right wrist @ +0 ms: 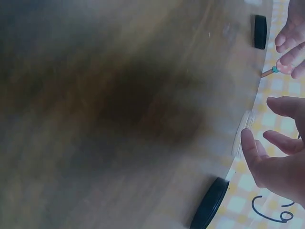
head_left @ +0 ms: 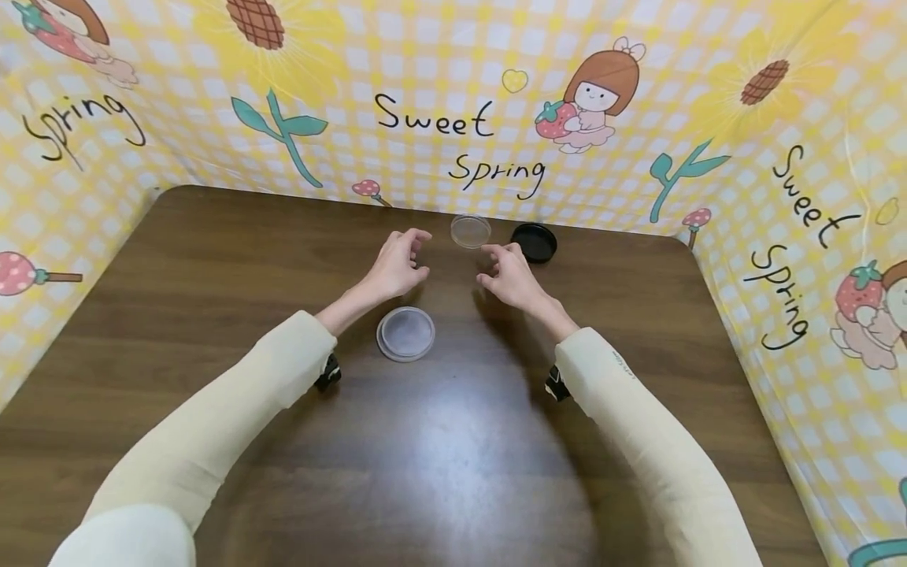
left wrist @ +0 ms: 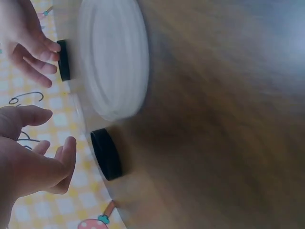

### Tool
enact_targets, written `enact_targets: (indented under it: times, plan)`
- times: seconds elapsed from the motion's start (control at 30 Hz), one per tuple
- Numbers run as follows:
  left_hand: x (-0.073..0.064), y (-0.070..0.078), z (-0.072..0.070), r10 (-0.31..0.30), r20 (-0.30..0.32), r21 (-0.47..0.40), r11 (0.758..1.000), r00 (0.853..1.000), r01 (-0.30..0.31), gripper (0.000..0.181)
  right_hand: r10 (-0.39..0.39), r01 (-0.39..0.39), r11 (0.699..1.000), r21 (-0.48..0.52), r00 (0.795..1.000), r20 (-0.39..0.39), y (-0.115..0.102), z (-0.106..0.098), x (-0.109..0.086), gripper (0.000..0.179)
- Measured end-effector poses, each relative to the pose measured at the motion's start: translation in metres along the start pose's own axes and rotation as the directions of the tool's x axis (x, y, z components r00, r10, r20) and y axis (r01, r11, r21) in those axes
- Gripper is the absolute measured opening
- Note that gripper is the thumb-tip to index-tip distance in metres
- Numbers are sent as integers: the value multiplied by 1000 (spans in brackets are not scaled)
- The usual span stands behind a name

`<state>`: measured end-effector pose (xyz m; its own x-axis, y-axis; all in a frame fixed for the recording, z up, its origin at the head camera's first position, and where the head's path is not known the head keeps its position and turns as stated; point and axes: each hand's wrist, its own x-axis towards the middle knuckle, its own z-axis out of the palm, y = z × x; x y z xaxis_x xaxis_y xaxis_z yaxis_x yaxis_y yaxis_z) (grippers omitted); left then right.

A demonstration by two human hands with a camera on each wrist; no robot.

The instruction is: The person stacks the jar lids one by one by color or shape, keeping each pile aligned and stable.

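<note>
My left hand hovers over the far part of the table, fingers loosely bent, thumb apart, holding nothing. My right hand is held the same way, also empty, close in front of a round black lid. Between and beyond the hands lies a clear round dish. Nearer the body, below the left wrist, is a whitish translucent round lid, large in the left wrist view. That view also shows a second black lid beside the left hand; in the head view this hand hides it.
The brown wooden table ends at a yellow checked cloth hanging behind and at both sides. Dark wrist straps show under the pale sleeves. A bright glare lies on the table's middle.
</note>
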<state>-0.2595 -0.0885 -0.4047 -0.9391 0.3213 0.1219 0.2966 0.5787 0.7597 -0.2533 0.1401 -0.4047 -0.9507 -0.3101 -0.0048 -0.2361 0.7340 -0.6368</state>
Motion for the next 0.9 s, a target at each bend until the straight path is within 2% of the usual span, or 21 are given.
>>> enact_targets:
  times: [0.17,0.33,0.57,0.77,0.9]
  plan:
    - [18,4,3,-49,43,11,999,998,49,59,3,-3,1000,7,1000,-22,4,-6,9,59]
    - [34,1,6,-115,77,58,992,990,110,63,13,-12,999,31,999,-44,12,-7,17,60]
    - [55,1,16,-161,108,89,984,981,152,72,60,-60,996,67,998,-7,19,-10,29,64]
    - [74,-1,29,-176,122,81,983,977,167,78,105,-104,988,114,994,-3,19,-10,40,66]
    - [84,-5,31,-202,123,93,977,972,192,80,113,-111,988,108,994,-12,22,-5,50,68]
